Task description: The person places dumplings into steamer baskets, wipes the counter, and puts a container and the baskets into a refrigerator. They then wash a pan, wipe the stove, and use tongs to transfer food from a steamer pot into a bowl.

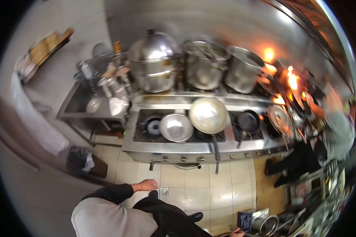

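Note:
My left hand [147,185] hangs beside my body above the tiled floor, its fingers loosely apart and nothing in it. At the bottom edge my right hand [237,233] is partly cut off, close to a blue box [244,221] and a round metal ring [269,226]; whether it grips anything is not clear. In front stands a steel stove [174,147] bearing a shallow metal bowl [177,128], a large pale wok [208,115] with its handle toward me, and a small dark pan [248,121].
Behind the burners stand a domed steamer [153,63] and large pots [205,65]. Flames [292,79] rise at the right, near another person [338,132]. Utensils crowd a side table [71,100] at left; below is a bin [80,158]. Racks [304,189] fill the lower right.

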`<state>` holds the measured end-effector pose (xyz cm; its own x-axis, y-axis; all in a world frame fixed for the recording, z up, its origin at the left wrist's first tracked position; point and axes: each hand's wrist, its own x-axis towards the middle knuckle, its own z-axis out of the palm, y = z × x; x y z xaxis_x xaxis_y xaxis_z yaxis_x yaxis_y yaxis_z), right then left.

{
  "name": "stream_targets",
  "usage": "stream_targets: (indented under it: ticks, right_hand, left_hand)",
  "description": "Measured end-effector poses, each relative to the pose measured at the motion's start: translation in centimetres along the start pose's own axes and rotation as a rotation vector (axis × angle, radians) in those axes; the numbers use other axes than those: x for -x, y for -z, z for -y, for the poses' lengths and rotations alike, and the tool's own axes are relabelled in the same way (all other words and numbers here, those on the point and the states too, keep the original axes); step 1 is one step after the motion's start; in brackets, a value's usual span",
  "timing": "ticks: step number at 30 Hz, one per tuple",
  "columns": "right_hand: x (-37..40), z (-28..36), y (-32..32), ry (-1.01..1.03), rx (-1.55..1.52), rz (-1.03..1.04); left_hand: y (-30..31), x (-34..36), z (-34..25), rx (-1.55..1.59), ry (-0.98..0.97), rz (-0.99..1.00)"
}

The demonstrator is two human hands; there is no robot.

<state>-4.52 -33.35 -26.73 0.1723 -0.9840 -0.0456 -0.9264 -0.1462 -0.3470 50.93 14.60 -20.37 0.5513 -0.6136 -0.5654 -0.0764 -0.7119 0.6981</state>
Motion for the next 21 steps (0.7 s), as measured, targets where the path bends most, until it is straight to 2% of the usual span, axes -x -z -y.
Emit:
stream_targets:
  ticks: [1,3,4,5,7,9,10,11,13,14,15,16,17,18,20,21]
  right_hand:
    - [1.0,-0.2,-3.9,-0.109,-0.546,0.086]
    - [4.3,9.1,-0.9,0.240,0.201,0.275]
    - [5.9,14.1,1.3,0.370,0.390,0.361]
    - [7.3,18.7,3.5,0.400,0.431,0.451]
    - [8.5,26.5,6.6,0.074,-0.275,0.402]
    - [8.4,31.5,8.1,-0.641,-1.659,0.161]
    - [4.4,25.7,3.2,-0.514,-1.731,0.218]
    - [4.0,28.3,4.2,-0.505,-1.736,0.205]
    - [4.5,38.5,9.6,-0.536,-1.905,0.124]
    - [-0.9,35.3,6.2,-0.358,-1.970,0.331]
    - [-3.9,35.4,5.5,-0.169,-2.001,0.540]
    - [-6.6,35.5,4.7,-0.231,-2.046,0.516]
    - [-6.7,39.2,6.6,-0.291,-2.090,0.488]
    - [-5.5,42.7,8.3,-0.298,-2.102,0.473]
    - [-2.2,48.7,10.3,-0.086,-2.150,0.588]
    - [-1.0,50.3,9.8,-0.041,-2.146,0.553]
  left_hand:
    - [1.6,0.5,1.0,0.005,0.030,-0.007]
    - [3.7,-1.2,5.8,-0.116,-0.042,-0.068]
    - [4.5,-1.5,7.4,-0.158,-0.063,-0.112]
    - [6.3,-2.0,8.0,-0.218,-0.090,-0.150]
    - [11.3,-0.5,4.3,-0.137,-0.121,-0.155]
    - [16.6,-0.2,1.2,-0.044,-0.177,-0.126]
    - [19.0,-1.3,1.1,0.017,-0.223,-0.173]
    - [21.4,-2.7,0.8,0.076,-0.274,-0.212]
    - [27.8,-3.8,-2.5,0.197,-0.492,-0.454]
    - [31.5,-2.8,-6.1,0.342,-0.424,-0.500]
    - [35.4,-2.8,-8.2,0.489,-0.540,-0.516]
    - [39.2,-2.5,-10.4,0.448,-0.505,-0.610]
    - [42.7,-2.2,-13.0,0.304,-0.592,-0.784]
    - [46.3,-1.5,-15.8,0.272,-0.702,-0.832]
    - [53.8,-1.8,-19.4,0.259,-0.805,-0.813]
    - [56.4,-0.9,-22.2,0.206,-0.782,-0.850]
